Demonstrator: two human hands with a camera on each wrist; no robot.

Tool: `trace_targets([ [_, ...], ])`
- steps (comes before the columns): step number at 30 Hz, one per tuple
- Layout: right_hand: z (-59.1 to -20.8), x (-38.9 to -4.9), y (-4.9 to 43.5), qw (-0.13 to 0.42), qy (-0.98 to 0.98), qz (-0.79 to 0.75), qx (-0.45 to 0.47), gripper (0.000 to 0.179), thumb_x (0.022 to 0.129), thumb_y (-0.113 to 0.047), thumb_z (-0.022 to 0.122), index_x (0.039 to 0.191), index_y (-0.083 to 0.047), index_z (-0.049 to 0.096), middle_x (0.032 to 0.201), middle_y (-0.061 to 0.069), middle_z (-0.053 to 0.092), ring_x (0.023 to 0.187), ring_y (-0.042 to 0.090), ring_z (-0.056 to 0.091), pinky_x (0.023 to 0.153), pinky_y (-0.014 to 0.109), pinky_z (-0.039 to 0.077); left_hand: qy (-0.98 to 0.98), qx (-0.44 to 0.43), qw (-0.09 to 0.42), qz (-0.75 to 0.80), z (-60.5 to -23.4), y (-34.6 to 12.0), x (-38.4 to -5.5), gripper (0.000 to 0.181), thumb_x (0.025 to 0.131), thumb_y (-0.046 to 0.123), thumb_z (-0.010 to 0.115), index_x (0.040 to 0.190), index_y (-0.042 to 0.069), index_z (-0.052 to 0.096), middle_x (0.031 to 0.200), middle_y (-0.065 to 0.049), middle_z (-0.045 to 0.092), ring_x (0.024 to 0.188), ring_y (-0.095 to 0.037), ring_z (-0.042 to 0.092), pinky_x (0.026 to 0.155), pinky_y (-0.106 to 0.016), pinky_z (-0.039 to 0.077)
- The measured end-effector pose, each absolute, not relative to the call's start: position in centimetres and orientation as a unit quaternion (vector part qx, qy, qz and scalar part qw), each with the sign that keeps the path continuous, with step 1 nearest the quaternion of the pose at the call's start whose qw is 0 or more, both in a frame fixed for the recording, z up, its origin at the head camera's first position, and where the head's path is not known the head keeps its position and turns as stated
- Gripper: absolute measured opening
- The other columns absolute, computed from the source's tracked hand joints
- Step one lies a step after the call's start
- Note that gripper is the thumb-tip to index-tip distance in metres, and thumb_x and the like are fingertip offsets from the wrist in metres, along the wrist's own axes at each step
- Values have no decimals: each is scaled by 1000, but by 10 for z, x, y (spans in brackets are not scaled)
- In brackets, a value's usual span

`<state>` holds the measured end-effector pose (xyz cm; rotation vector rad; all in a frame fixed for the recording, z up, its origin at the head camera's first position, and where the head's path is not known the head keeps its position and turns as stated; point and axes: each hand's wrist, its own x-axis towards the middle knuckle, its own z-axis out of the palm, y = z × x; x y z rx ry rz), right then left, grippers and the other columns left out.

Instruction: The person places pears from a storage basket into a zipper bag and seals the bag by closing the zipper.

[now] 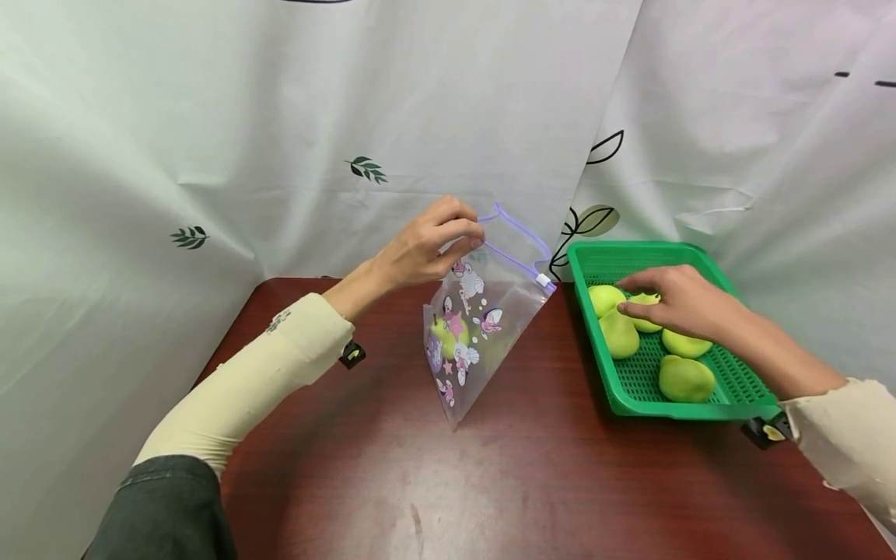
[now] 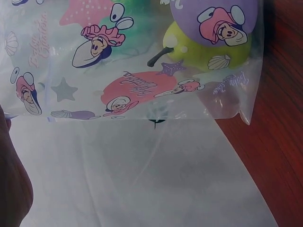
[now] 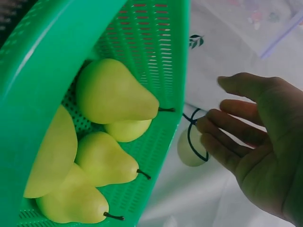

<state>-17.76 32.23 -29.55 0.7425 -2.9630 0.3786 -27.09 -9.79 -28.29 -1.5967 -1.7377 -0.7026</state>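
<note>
From where I am standing, the red-brown tabletop (image 1: 518,474) is carrying the green basket (image 1: 658,408), which is resting at the right with its perforated walls. To the left of it, the clear printed bag (image 1: 493,346) is hanging with its mouth gaping, and one pear (image 1: 451,336) is showing through the plastic. The left grip (image 1: 444,239) is pinching this bag by its purple rim. The right grip (image 1: 677,299) is holding nothing; it is hovering over the basket, the thumb parted from loosely bent fingers, and so it is the nearer one to the five pears (image 3: 106,161) lying inside. The closest pear (image 1: 619,336) is sitting just below the thumb, its long axis pointing the stem toward the basket's far wall. It is looking smooth, plump and yellow-green, its stem thin and dark.
</note>
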Motion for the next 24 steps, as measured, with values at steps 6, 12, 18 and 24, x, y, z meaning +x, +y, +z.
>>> trace_targets([
  [6, -304, -188, 326, 6, -961, 100, 257, 41, 101, -20, 84, 131, 7, 78, 126, 25, 82, 115, 45, 79, 94, 61, 65, -667, -610, 334, -267, -284, -99, -271, 9, 102, -3, 77, 110, 2, 77, 108, -15, 68, 102, -33, 61, 90, -43, 50],
  [12, -307, -197, 326, -17, -964, 87, 250, 42, 100, -17, 85, 133, 7, 77, 129, 25, 81, 120, 50, 76, 97, 64, 63, -666, -611, 335, -267, -284, -99, -271, 9, 102, -3, 77, 109, 2, 77, 107, -15, 68, 100, -32, 60, 89, -43, 50],
  [18, -310, -208, 324, -46, -960, 90, 261, 42, 96, -16, 88, 131, 6, 79, 127, 24, 81, 117, 47, 78, 97, 63, 64, -666, -611, 332, -271, -284, -98, -270, 8, 102, -4, 77, 109, 1, 76, 107, -14, 70, 101, -32, 62, 91, -42, 51],
  [24, -310, -216, 321, -71, -953, 99, 278, 44, 90, -13, 91, 127, 6, 80, 124, 23, 83, 115, 45, 79, 95, 61, 65, -668, -607, 333, -272, -284, -97, -269, 7, 103, -4, 76, 109, 0, 75, 107, -15, 70, 101, -31, 61, 91, -42, 51],
])
